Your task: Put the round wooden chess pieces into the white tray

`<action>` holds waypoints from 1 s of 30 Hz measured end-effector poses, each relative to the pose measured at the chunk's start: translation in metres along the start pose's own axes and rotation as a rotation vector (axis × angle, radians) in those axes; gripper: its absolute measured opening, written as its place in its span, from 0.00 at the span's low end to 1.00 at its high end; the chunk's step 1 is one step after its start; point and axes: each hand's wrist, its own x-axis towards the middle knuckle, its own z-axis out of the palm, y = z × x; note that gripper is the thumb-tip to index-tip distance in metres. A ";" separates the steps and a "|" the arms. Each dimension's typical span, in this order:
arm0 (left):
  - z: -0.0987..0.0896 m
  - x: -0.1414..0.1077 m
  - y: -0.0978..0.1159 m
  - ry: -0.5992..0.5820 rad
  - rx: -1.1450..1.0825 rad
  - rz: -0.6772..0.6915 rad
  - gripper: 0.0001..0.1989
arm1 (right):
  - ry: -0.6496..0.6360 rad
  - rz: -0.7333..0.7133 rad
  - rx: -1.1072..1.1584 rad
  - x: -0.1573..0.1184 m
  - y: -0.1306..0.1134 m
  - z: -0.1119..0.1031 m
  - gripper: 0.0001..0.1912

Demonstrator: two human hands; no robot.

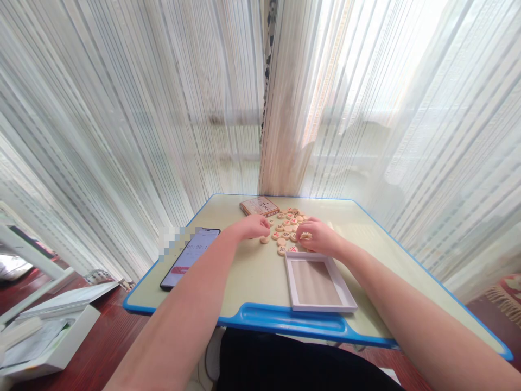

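Observation:
Round wooden xiangqi pieces (286, 235) with red and dark characters lie in a loose cluster at the table's middle. My left hand (253, 227) is at the cluster's left side, its fingers bent together and the tips at one wooden piece (264, 239). On the other side my right hand (319, 235) curls its fingers and thumb round a piece, mostly hidden behind them. Just below that hand is an open, shallow white box tray (350, 296) with a beige bottom; no pieces show inside it.
A printed box lid (259, 206) lies behind the cluster. At the left, a phone (191, 257) shows a timer. The pale table (391, 282) has a blue edge with a molded groove (291, 320) in front. Curtains (228, 108) hang behind; a white box (49, 336) stands lower left.

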 end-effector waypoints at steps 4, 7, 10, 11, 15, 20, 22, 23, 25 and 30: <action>-0.002 -0.001 -0.006 -0.096 0.121 0.076 0.25 | -0.004 0.016 -0.004 0.000 0.000 -0.001 0.12; -0.003 -0.001 -0.008 -0.114 0.181 0.072 0.24 | 0.030 0.062 -0.024 0.000 0.004 0.001 0.14; -0.002 -0.001 -0.005 -0.092 0.188 0.072 0.17 | 0.067 0.114 -0.076 0.001 0.009 0.004 0.16; -0.002 -0.001 -0.004 -0.079 0.179 0.074 0.15 | 0.080 0.121 -0.094 0.001 0.009 0.004 0.17; 0.002 0.002 0.000 -0.013 0.149 0.051 0.09 | 0.056 0.111 -0.112 0.000 0.012 0.004 0.16; 0.007 0.010 -0.004 0.049 0.177 0.048 0.11 | 0.046 0.114 -0.130 0.000 0.014 0.004 0.15; 0.008 0.012 -0.006 0.062 0.170 0.035 0.15 | 0.034 0.117 -0.137 0.000 0.014 0.004 0.16; 0.008 0.012 -0.006 0.066 0.171 0.031 0.17 | 0.019 0.115 -0.140 0.000 0.013 0.004 0.17; 0.008 0.011 -0.006 0.117 0.201 0.049 0.19 | -0.016 0.115 -0.149 0.000 0.012 0.004 0.18; 0.009 0.002 0.006 0.193 0.270 0.298 0.18 | -0.050 0.136 -0.187 -0.001 0.011 0.003 0.17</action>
